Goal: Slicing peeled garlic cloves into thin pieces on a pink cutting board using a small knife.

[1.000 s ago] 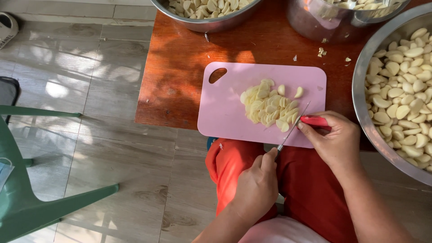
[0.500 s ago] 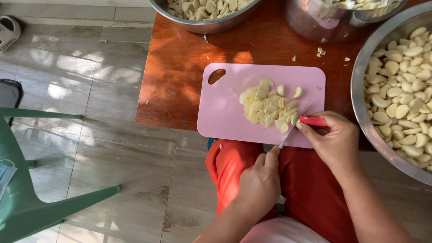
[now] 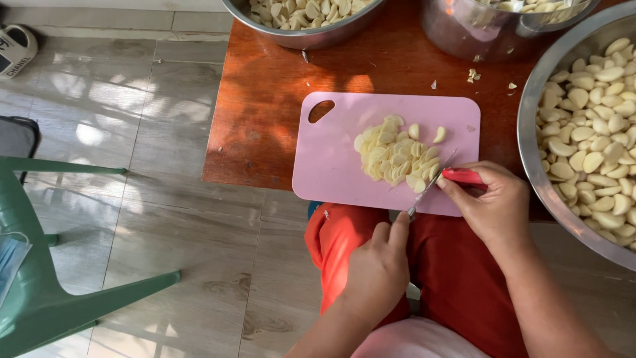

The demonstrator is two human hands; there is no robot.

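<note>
A pink cutting board [image 3: 334, 162] lies at the near edge of a red-brown wooden table [image 3: 265, 113]. On it is a pile of sliced garlic [image 3: 395, 158], with two loose pieces beside it. My right hand [image 3: 493, 209] is closed around a red-handled knife [image 3: 462, 176]; its thin blade slants down-left past the pile and over the board's near edge. My left hand [image 3: 379, 268] is curled above my red-clad lap [image 3: 457, 285], its forefinger touching the blade's tip. Whether it pinches anything is hidden.
A large steel bowl [image 3: 538, 169] of peeled garlic cloves stands at the right. Two more steel bowls [image 3: 305, 36] [image 3: 464, 33] stand at the table's far side. A green plastic chair [image 3: 40, 278] stands on the tiled floor at left, and a sandal [image 3: 16, 46] lies at top left.
Hardly anything differs. My right hand and the knife have shifted slightly, and my left forefinger stays at the blade's tip.
</note>
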